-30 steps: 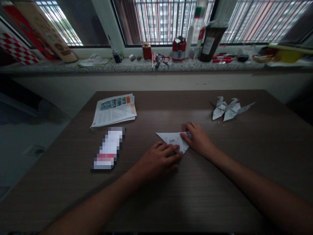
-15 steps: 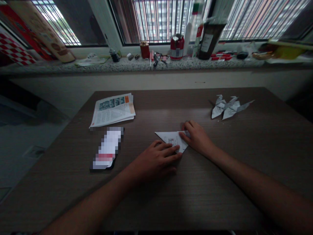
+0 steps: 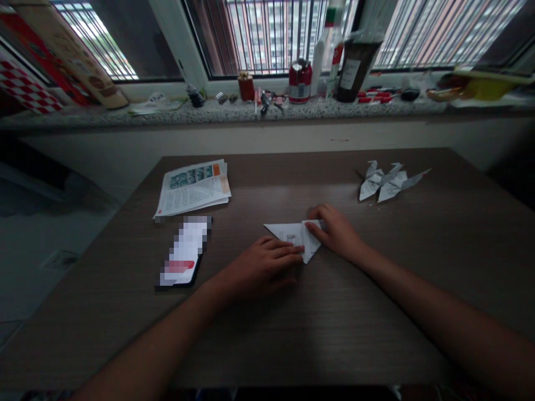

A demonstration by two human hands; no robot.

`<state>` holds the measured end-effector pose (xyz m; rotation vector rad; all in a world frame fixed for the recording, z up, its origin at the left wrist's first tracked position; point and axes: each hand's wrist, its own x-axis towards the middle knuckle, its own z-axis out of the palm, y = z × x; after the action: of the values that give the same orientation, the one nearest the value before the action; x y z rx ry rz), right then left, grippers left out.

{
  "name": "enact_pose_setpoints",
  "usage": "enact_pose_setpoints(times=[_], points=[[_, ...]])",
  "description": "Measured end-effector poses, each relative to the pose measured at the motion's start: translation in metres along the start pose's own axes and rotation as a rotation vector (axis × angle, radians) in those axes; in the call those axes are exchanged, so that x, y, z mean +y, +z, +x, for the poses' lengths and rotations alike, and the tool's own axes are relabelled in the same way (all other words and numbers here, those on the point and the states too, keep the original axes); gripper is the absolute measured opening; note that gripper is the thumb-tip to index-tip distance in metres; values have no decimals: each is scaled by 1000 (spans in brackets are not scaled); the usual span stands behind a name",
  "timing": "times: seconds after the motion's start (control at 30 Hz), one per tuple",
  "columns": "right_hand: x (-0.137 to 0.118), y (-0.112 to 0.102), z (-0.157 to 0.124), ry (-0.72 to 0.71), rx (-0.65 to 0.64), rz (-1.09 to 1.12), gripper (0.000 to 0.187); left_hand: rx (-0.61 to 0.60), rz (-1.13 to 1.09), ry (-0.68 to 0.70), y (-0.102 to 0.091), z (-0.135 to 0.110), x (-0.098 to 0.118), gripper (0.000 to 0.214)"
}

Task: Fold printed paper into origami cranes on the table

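A folded piece of printed paper (image 3: 311,245) lies on the brown table, its left corner pointed and its lower tip toward me. My left hand (image 3: 267,264) rests palm down with fingers stretched out, the fingertips on the paper's lower left part. At the paper's upper right, my right hand (image 3: 334,228) pinches a folded-over flap between thumb and curled fingers. Part of the right side of the paper is hidden by that hand.
Folded paper cranes (image 3: 382,184) stand at the back right. Printed sheets (image 3: 194,189) lie at the back left, a phone (image 3: 184,253) in front of them. A windowsill (image 3: 234,115) beyond the table bears a red can (image 3: 300,83), bottles and small items.
A flap on the paper's right side now shows more clearly under my right thumb. My left fingers have drawn back slightly to the left, baring the paper's lower tip.
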<state>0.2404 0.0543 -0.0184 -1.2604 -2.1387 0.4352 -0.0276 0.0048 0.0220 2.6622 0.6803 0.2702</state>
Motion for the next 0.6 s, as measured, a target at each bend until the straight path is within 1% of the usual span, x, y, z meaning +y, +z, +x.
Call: enact_pose_setpoints(times=[0.1, 0.23, 0.37, 0.47, 0.6], points=[[-1, -6, -1, -6, 2, 139, 13, -8, 18, -5, 0, 0, 2, 47], [-3, -15, -2, -17, -11, 219, 24, -17, 68, 1, 0, 0, 7, 45], [-4, -23, -3, -19, -60, 245, 28, -35, 137, 18, 1, 0, 9, 46], [-2, -27, -4, -25, -99, 237, 30, -14, 178, 24, 3, 0, 10, 44], [-1, -26, -3, -32, -101, 201, 27, -11, 225, 18, 7, 1, 11, 39]])
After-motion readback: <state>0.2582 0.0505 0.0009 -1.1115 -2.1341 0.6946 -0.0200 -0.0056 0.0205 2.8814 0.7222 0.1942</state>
